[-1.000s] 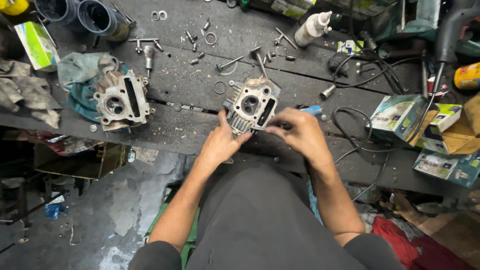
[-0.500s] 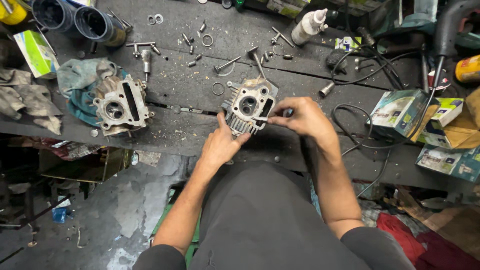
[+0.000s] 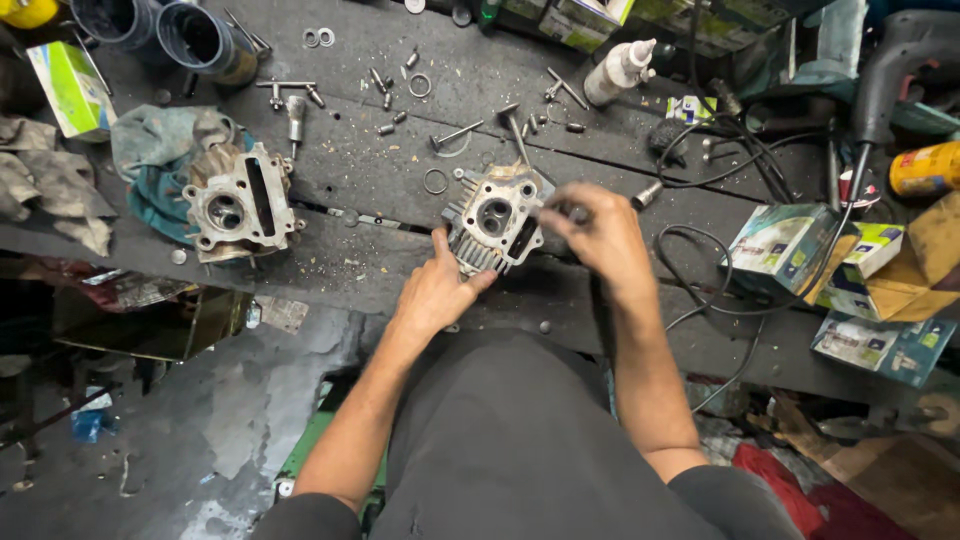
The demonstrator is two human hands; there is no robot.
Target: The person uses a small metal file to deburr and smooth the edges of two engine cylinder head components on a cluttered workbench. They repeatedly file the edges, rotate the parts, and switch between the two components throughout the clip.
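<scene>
Grimy black boards make up the workbench (image 3: 620, 120) that fills the upper half of the frame, its front edge running across the middle, with stained concrete floor (image 3: 180, 440) below at lower left. At the centre of the bench sits a grey metal cylinder head (image 3: 497, 230), finned along its near side and tilted slightly. The left hand (image 3: 437, 290) presses against its lower left edge, fingers held together and thumb stretched along the fins. The right hand (image 3: 597, 235) is just right of the part, fingers pinched on a small dark tool at the head's right edge; blur hides what kind. A second cylinder head (image 3: 238, 205) rests on a teal rag (image 3: 150, 150) at centre left, well apart. Loose bolts, washers and rings (image 3: 420, 85) lie scattered over the upper bench. A white squeeze bottle (image 3: 620, 68) stands at upper centre, black cables (image 3: 720, 150) curl at the right, and small cardboard boxes (image 3: 790, 240) crowd the right edge.
</scene>
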